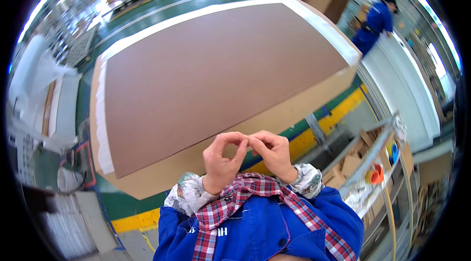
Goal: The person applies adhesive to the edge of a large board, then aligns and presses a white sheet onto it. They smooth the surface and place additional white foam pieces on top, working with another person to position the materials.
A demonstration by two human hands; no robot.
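My left hand (223, 160) and my right hand (273, 153) meet at the fingertips in front of my chest. Each hand is closed in a pinch, thumb against forefinger. Whatever lies between the fingertips, if anything, is too small to make out. Just beyond my hands stands a large cardboard box (274, 123). A flat brown panel (221, 70) covers most of its top, and white sheeting (196, 16) shows along the left, far and right edges. Neither hand appears to grip the box.
At the right, a cart (343, 182) holds cardboard scraps and rolls of orange tape (375, 174). Behind it lies a long white panel (400, 89), where a person in blue (375, 25) bends over. White wrapping (41, 70) and a bucket (70, 179) are at the left.
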